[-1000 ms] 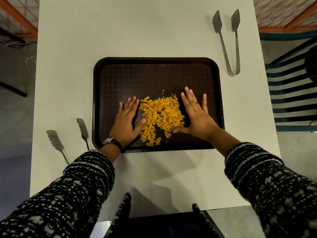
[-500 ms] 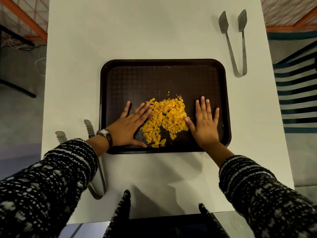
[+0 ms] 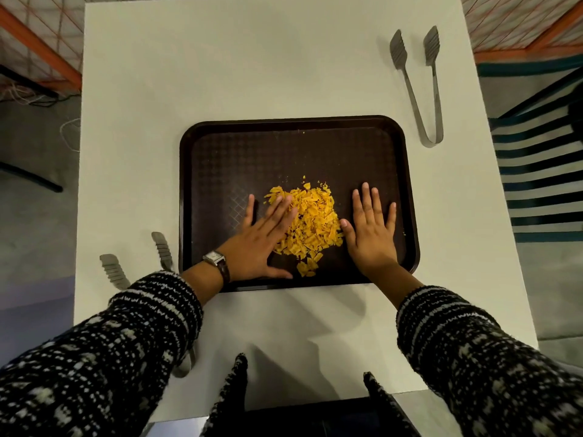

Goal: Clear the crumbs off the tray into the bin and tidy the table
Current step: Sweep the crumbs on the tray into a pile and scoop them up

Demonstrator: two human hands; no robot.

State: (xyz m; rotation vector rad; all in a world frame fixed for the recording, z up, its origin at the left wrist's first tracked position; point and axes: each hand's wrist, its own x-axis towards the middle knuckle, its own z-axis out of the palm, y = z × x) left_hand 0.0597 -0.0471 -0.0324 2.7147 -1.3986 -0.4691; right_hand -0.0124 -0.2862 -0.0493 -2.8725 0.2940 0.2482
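I am resting my left hand (image 3: 258,241) flat on the tray (image 3: 284,152), fingers straight and spread, their tips touching the left edge of the crumbs (image 3: 310,228); it is gripping nothing. My right hand (image 3: 370,228) is lying equally flat and open just beside the pile's right edge, thumb touching it, also holding nothing.

The crumbs are sitting in a loose orange heap in the lower middle of the tray, with a few strays toward the far rim. I am judging them light, dry and brittle: pinching would only crush them, so sweeping with flat palms or tipping the tray suits better. The tray is looking stiff, with a raised rim, and its two short sides seem the places to take hold.

It is lying on a white tabletop (image 3: 220,74). One pair of metal tongs (image 3: 419,89) is lying at the upper right of the frame, and another pair (image 3: 113,269) at the lower left, partly under my sleeve (image 3: 126,342). A striped chair (image 3: 536,171) is standing at the right edge. I cannot tell where the bin is.
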